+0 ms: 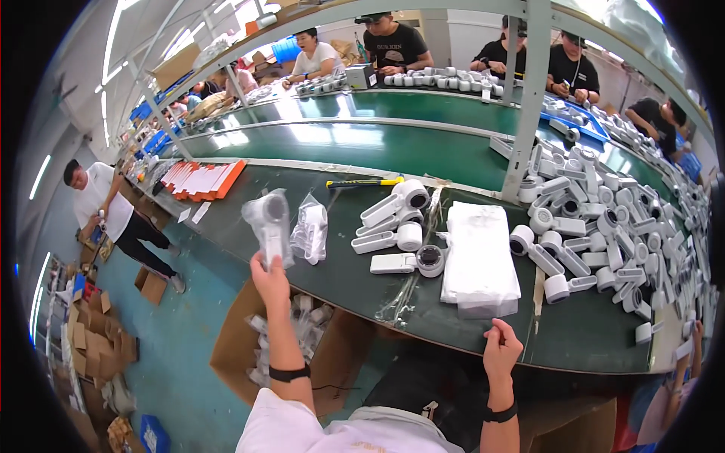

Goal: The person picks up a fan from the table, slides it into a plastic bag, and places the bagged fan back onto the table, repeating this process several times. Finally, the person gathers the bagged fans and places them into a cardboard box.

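Observation:
My left hand point(270, 281) is closed around the lower end of a clear plastic bag with a white round-headed device point(272, 219) inside, raised over the table's front left. Another bagged white device point(309, 232) lies just right of it on the dark table. Loose white devices point(396, 220), each a flat handle with a round, dark-faced head, sit in the middle. Beside them is a stack of flat clear plastic bags point(477, 253). My right hand point(502, 349) hovers by the table's front edge below that stack, fingers curled in, with nothing visible in them.
A large heap of white devices point(596, 219) covers the table's right. A yellow-and-black hammer point(365, 182) and orange-edged boxes point(202, 180) lie toward the back. Below the edge stands an open carton point(240, 343) of bagged devices. A metal post point(528, 98) rises before the green conveyor point(332, 140); people work beyond.

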The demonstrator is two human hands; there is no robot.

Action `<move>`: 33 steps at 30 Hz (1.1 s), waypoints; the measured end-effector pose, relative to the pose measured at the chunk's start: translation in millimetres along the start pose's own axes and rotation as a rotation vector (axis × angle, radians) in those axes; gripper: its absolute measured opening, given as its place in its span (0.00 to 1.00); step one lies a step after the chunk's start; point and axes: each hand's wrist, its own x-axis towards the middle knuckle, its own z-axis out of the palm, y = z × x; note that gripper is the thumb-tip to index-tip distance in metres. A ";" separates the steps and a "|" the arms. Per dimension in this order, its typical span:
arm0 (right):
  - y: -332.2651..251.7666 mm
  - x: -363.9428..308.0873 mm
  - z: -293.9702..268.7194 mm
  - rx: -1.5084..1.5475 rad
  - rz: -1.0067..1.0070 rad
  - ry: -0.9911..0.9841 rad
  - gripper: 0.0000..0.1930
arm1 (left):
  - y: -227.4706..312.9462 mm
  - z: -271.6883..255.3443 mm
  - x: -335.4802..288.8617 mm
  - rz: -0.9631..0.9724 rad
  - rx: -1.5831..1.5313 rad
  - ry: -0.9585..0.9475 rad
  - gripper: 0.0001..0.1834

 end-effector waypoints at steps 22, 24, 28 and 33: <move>14.0 -8.0 -6.3 -0.228 -0.065 0.044 0.13 | -21.8 40.7 31.5 0.524 0.486 0.082 0.20; 14.8 -9.8 -4.9 -0.146 0.052 0.055 0.11 | 3.4 49.7 15.0 0.663 0.363 0.005 0.18; 0.8 -6.5 3.9 -0.073 0.063 0.019 0.09 | 37.8 62.2 -27.6 0.655 0.234 -0.320 0.17; -0.6 -6.2 -0.7 -0.013 0.062 0.040 0.08 | 32.6 110.1 -63.1 0.613 0.210 -0.578 0.18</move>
